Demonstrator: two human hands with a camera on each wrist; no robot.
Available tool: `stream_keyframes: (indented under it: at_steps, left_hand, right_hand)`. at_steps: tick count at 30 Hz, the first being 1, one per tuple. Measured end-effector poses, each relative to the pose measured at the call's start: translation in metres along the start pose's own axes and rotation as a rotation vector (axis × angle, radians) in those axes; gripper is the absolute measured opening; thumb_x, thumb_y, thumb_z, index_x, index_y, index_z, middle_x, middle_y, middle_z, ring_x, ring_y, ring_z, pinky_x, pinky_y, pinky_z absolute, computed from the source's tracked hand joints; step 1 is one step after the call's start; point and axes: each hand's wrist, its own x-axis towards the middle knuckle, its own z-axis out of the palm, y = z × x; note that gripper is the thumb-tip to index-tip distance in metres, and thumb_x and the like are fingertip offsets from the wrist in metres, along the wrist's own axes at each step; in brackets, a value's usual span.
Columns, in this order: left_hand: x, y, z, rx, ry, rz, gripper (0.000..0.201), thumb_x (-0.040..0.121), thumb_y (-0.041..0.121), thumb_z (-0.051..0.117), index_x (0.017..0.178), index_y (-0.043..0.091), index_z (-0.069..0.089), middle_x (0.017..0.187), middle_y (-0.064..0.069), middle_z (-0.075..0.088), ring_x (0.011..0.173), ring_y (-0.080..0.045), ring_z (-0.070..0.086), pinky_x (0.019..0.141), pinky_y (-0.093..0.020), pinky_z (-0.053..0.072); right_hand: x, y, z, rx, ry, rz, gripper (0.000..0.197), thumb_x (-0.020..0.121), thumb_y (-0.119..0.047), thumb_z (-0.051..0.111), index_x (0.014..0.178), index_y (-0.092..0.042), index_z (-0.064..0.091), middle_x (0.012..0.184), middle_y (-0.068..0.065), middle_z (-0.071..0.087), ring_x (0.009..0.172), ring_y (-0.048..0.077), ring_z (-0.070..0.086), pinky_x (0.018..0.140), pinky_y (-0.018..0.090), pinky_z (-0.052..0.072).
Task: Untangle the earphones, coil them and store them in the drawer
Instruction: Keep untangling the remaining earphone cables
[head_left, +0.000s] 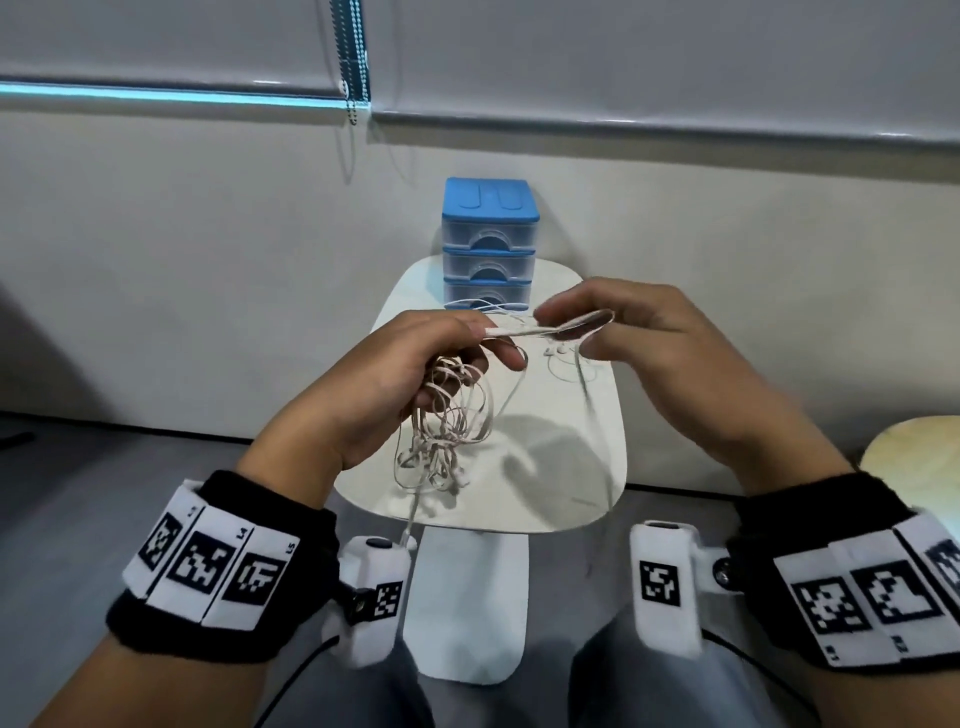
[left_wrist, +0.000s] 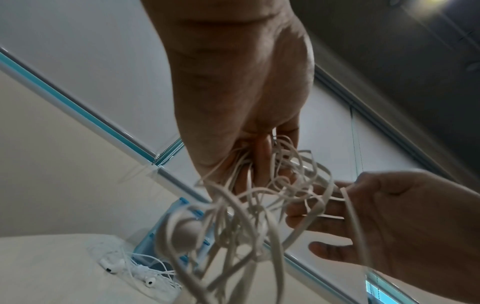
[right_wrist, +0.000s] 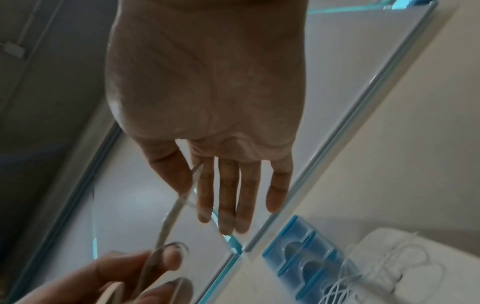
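Earphones with a flat beige tangled cable (head_left: 447, 415) hang in a knot above the small white oval table (head_left: 566, 467), bunched in the curled fingers of the left hand (head_left: 384, 384). One strand runs across to the right hand (head_left: 639, 343), looped round its thumb, fingers nearly straight. Behind the table's far edge stands a blue three-drawer plastic cabinet (head_left: 488, 239), drawers closed; thin white wired earphones (head_left: 563, 358) lie on the table before it.

Head view downward — wrist views upward, close, sharing drawer unit (left_wrist: 166, 232).

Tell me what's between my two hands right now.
A taut stretch of the beige earphone cable spans from left hand to right hand; head view.
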Motion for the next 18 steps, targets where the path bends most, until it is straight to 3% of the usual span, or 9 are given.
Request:
stream_keyframes:
  at_steps: [4,7,9,11,14,16,18]
  left_hand:
    - [-0.004,-0.001,-0.004,0.014,0.055,0.015,0.036,0.104,0.022,0.047,0.089,0.008,0.075,0.074,0.004,0.049,0.052,-0.002,0.039,0.043,-0.012,0.029]
    - [-0.002,-0.003,-0.004,0.018,0.064,0.021,0.034,0.104,0.024,0.050,0.086,0.010,0.076,0.071,0.008,0.053,0.056,-0.003,0.041,0.045,-0.014,0.030]
    - [-0.001,-0.005,-0.002,0.023,0.059,0.029,0.034,0.104,0.025,0.051,0.085,0.014,0.077,0.071,0.009,0.054,0.058,-0.003,0.041,0.049,-0.017,0.031]
    - [0.001,-0.005,0.000,0.045,0.053,0.047,0.032,0.103,0.028,0.054,0.085,0.016,0.078,0.073,0.008,0.055,0.061,-0.004,0.042,0.054,-0.020,0.031]
    - [0.002,-0.004,0.001,0.071,0.038,0.092,0.030,0.102,0.033,0.059,0.086,0.015,0.077,0.079,0.002,0.056,0.068,-0.007,0.042,0.058,-0.023,0.032]
    - [0.002,-0.003,0.001,0.121,0.041,0.118,0.029,0.102,0.031,0.059,0.088,0.013,0.075,0.074,0.005,0.054,0.065,-0.005,0.039,0.056,-0.019,0.031]
    - [0.002,-0.004,0.002,0.164,0.034,0.134,0.025,0.102,0.029,0.059,0.092,0.012,0.075,0.064,0.017,0.050,0.062,-0.004,0.036,0.055,-0.018,0.031]
  right_hand:
    - [0.001,-0.008,0.005,0.257,-0.047,0.090,0.040,0.072,-0.015,0.045,0.098,-0.001,0.073,0.083,0.021,0.074,0.082,0.031,0.069,0.082,0.040,0.045]
    - [0.001,-0.010,0.003,0.212,-0.049,0.107,0.032,0.088,-0.026,0.057,0.092,0.001,0.074,0.068,0.017,0.068,0.066,0.028,0.065,0.070,0.038,0.044]
    - [0.000,-0.013,0.003,0.154,-0.083,0.120,0.025,0.093,-0.020,0.062,0.091,0.003,0.073,0.063,0.013,0.062,0.060,0.027,0.064,0.068,0.040,0.045]
    - [-0.002,-0.017,-0.002,0.256,-0.123,0.180,0.029,0.084,-0.013,0.055,0.094,0.008,0.071,0.067,0.020,0.062,0.061,0.031,0.066,0.067,0.039,0.046]
    - [-0.004,-0.020,-0.012,0.465,-0.145,0.302,0.054,0.070,-0.020,0.048,0.104,0.017,0.067,0.080,0.031,0.064,0.072,0.038,0.068,0.067,0.037,0.048]
    - [-0.003,-0.019,-0.010,0.439,-0.101,0.335,0.046,0.082,-0.028,0.051,0.099,0.008,0.072,0.088,0.035,0.067,0.074,0.034,0.066,0.067,0.037,0.044]
    - [-0.003,-0.015,-0.002,0.166,-0.041,0.268,0.032,0.096,-0.033,0.058,0.080,-0.013,0.078,0.087,0.028,0.070,0.071,0.021,0.060,0.067,0.033,0.040]
